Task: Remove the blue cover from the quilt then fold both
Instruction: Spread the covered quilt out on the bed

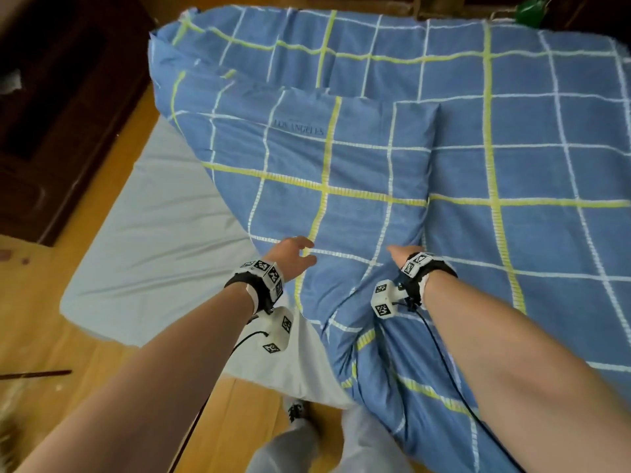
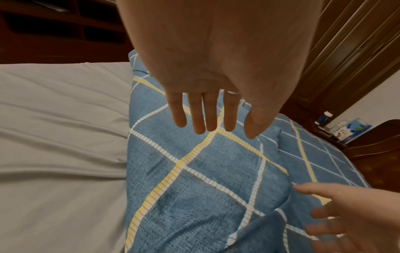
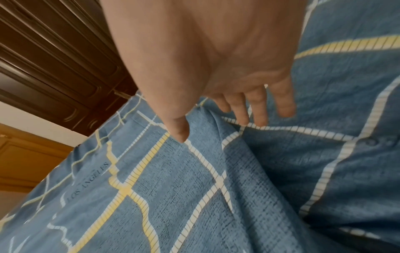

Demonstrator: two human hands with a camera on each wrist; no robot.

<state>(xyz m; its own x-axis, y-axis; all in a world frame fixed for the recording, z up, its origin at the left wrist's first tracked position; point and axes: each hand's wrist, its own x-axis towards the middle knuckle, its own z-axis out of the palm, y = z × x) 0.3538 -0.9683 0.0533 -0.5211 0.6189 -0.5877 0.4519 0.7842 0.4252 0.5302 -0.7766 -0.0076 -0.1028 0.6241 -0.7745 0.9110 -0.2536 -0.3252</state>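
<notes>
Progress: we judge the task barely begun; the blue cover still encloses the quilt, which we cannot see anywhere, and nothing is folded.
Cover as container: we read the padded bulk under the fabric as the quilt inside; no opening is visible to us, though a small button shows in the right wrist view.
Position: the cover lies across the bed, one part doubled over itself, its near end hanging toward the floor; the grey sheet is bare to the left.
Left hand: above the cover's near edge, fingers straight and slightly apart, gripping nothing.
Right hand: fingers spread and relaxed beside a raised fold, thumb touching or nearly touching it; no grip.
Remaining: we expect finding the opening, drawing out the quilt, folding both.
</notes>
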